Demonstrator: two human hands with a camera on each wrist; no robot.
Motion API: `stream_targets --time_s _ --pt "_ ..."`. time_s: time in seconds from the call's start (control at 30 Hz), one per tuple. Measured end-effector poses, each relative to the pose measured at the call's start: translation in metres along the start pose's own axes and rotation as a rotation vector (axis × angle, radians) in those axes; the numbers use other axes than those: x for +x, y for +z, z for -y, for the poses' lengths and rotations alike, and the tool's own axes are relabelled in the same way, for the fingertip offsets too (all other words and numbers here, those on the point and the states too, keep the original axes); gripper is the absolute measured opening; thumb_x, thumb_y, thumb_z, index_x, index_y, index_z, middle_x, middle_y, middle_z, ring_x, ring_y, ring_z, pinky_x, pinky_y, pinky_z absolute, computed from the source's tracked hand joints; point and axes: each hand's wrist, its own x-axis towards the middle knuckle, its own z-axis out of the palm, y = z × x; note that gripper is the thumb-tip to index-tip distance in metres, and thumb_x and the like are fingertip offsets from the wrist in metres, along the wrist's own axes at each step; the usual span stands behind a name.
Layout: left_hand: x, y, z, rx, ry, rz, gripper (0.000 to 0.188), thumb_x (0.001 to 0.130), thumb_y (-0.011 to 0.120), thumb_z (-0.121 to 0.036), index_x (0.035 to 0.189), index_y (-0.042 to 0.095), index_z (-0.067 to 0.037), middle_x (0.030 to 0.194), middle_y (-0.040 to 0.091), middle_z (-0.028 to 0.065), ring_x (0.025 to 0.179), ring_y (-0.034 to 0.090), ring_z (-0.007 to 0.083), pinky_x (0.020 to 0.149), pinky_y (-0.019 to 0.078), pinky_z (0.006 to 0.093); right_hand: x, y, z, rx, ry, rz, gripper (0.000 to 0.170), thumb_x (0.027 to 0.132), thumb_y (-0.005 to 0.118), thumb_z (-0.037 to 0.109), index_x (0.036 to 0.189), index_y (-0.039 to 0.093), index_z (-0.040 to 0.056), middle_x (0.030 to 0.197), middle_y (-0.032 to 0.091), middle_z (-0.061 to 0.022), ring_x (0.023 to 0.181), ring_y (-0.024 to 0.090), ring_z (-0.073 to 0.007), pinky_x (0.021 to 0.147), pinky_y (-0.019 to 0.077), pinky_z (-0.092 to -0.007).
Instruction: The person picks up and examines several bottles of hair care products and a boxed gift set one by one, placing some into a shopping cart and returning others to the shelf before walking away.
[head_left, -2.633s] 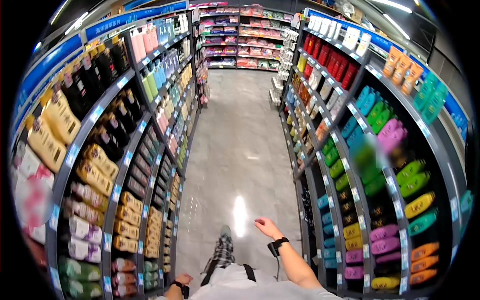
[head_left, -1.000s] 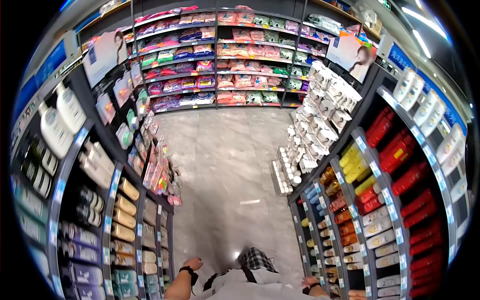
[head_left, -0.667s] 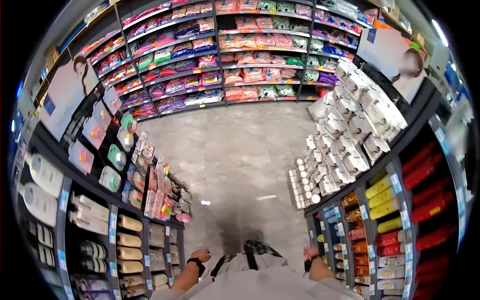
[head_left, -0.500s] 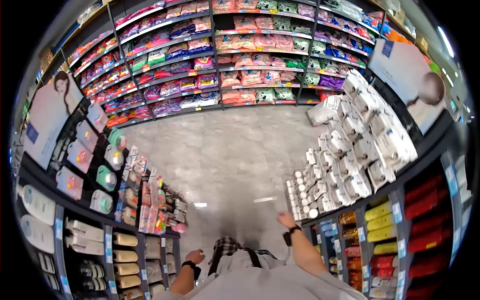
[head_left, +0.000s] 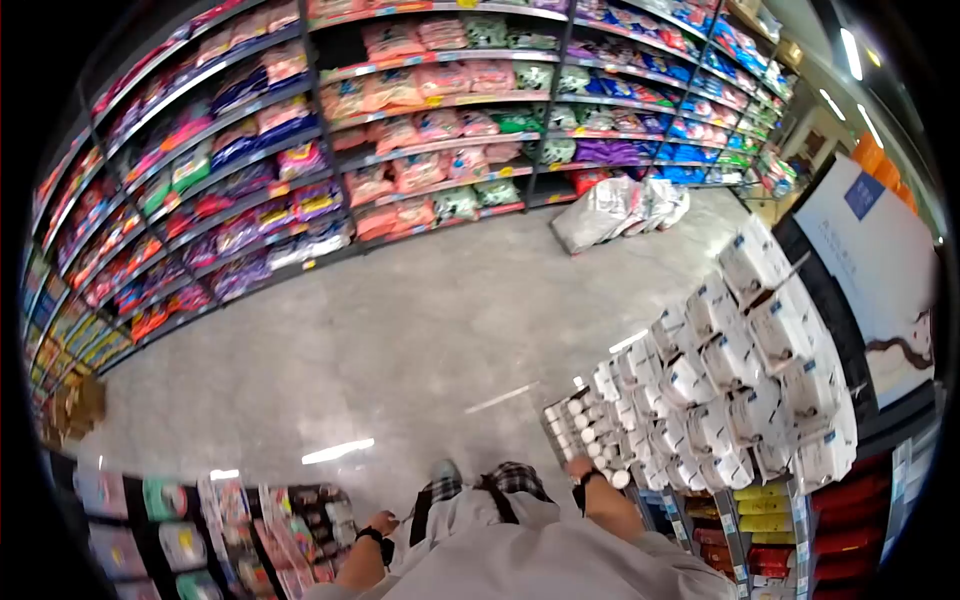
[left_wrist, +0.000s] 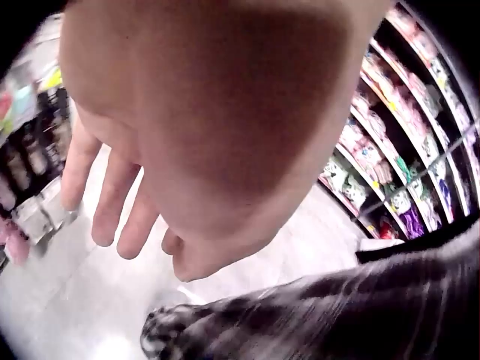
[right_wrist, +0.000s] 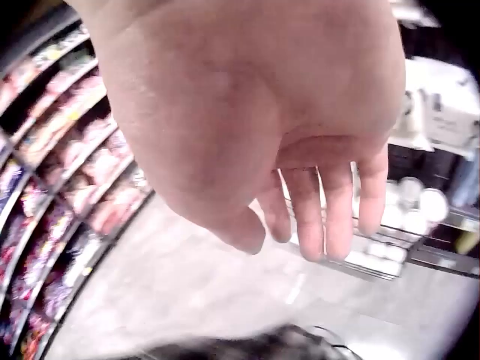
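My left hand (head_left: pixel 381 522) hangs beside the body at the lower left, a black band on its wrist. In the left wrist view the fingers (left_wrist: pixel 116 206) are loosely extended and hold nothing. On the other side, my right hand (head_left: pixel 579 467) hangs near a wire basket (head_left: pixel 562 425) of white round containers, overlapping its edge in the head view. Relaxed, slightly bent fingers (right_wrist: pixel 339 217) show in the right wrist view, with nothing in them. Above the basket rises a display of hanging white packs (head_left: pixel 705 395). Checked trousers (left_wrist: pixel 300 315) show below the left hand.
Shelves of pink, purple and blue packs (head_left: pixel 420 125) curve across the back. A large whitish bag (head_left: pixel 600 215) lies on the grey floor (head_left: pixel 400 340) before them. A rack of small hanging goods (head_left: pixel 275 530) stands at lower left, shelves of red bottles (head_left: pixel 850 520) at lower right.
The person has walked forward from between the bottle shelves to the aisle's end, and the view has turned right. The right hand swung forward, then came beside the wire basket. Both hands stay free.
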Motion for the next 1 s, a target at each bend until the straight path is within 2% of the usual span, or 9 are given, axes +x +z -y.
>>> stream_targets --time_s 0.17,0.23,0.3,0.43,0.5,0.57,0.67,0.73,1.0 --pt "0.047 -0.170 -0.101 0.031 0.146 -0.223 0.044 0.085 0.061 -0.036 0.122 0.064 -0.011 0.109 0.071 0.0145 0.105 0.065 0.0350 0.093 0.0515 0.0450 -0.030 -0.013 -0.019 0.770 0.268 0.356 0.034 0.090 0.069 0.023 0.099 0.066 -0.0094 0.083 0.070 -0.0159 0.054 0.060 -0.0266 0.051 0.0493 -0.0411" --pt "0.070 -0.222 -0.139 0.018 0.198 -0.318 0.042 0.086 0.060 -0.034 0.121 0.064 -0.011 0.102 0.073 0.0124 0.100 0.066 0.0335 0.088 0.0532 0.0442 -0.012 -0.015 -0.011 0.627 0.230 0.380 0.036 0.092 0.068 0.023 0.107 0.066 -0.0096 0.081 0.068 -0.0199 0.057 0.059 -0.0302 0.055 0.0494 -0.0403" --pt "0.090 -0.265 -0.173 0.019 0.260 -0.360 0.039 0.086 0.061 -0.034 0.118 0.064 -0.011 0.102 0.073 0.0112 0.099 0.067 0.0324 0.086 0.0535 0.0442 0.120 0.124 -0.083 1.146 0.386 0.677 0.039 0.095 0.063 0.029 0.106 0.068 -0.0082 0.081 0.069 -0.0185 0.061 0.061 -0.0281 0.060 0.0505 -0.0424" --pt "0.155 -0.295 -0.197 0.108 0.150 -0.254 0.042 0.086 0.062 -0.038 0.119 0.065 -0.013 0.108 0.072 0.0109 0.103 0.066 0.0313 0.091 0.0522 0.0423 0.162 -0.032 0.059 0.198 -0.110 0.276 0.035 0.088 0.067 0.038 0.089 0.074 0.0032 0.077 0.072 -0.0078 0.065 0.067 -0.0230 0.061 0.0525 -0.0389" --pt "0.194 -0.298 -0.184 0.236 0.171 -0.113 0.041 0.086 0.063 -0.042 0.116 0.068 -0.014 0.114 0.070 0.0119 0.108 0.064 0.0313 0.096 0.0494 0.0430 0.217 -0.085 0.111 0.619 -0.134 0.265 0.033 0.086 0.063 0.037 0.088 0.075 0.0067 0.074 0.071 -0.0069 0.064 0.067 -0.0242 0.063 0.0531 -0.0378" --pt "0.219 -0.324 -0.206 0.309 0.145 0.160 0.041 0.085 0.064 -0.045 0.112 0.070 -0.016 0.118 0.068 0.0130 0.113 0.062 0.0321 0.099 0.0470 0.0444 0.264 -0.168 0.173 0.508 -0.261 0.211 0.033 0.086 0.061 0.036 0.096 0.076 0.0091 0.077 0.072 -0.0092 0.071 0.069 -0.0249 0.070 0.0539 -0.0393" --pt "0.260 -0.347 -0.218 0.226 0.147 -0.057 0.041 0.084 0.066 -0.046 0.111 0.071 -0.016 0.119 0.068 0.0131 0.114 0.061 0.0324 0.099 0.0472 0.0446 0.330 -0.255 0.230 0.387 -0.489 -0.192 0.032 0.085 0.062 0.038 0.099 0.074 0.0121 0.087 0.072 -0.0132 0.081 0.068 -0.0315 0.074 0.0526 -0.0415" --pt "0.254 -0.377 -0.264 0.073 0.095 -0.168 0.042 0.083 0.068 -0.043 0.112 0.070 -0.013 0.118 0.068 0.0143 0.113 0.061 0.0338 0.099 0.0482 0.0411 0.348 -0.344 0.255 0.473 -0.427 -0.038 0.033 0.086 0.065 0.036 0.104 0.071 0.0097 0.096 0.072 -0.0141 0.083 0.067 -0.0320 0.075 0.0519 -0.0400" --pt "0.421 -0.479 -0.401 0.314 0.089 0.097 0.038 0.079 0.068 -0.043 0.105 0.075 -0.016 0.117 0.069 0.0111 0.116 0.060 0.0325 0.103 0.0466 0.0410 0.451 -0.416 0.190 0.943 -0.251 -0.129 0.036 0.091 0.065 0.031 0.110 0.067 0.0001 0.094 0.072 -0.0102 0.084 0.067 -0.0171 0.075 0.0544 -0.0322"
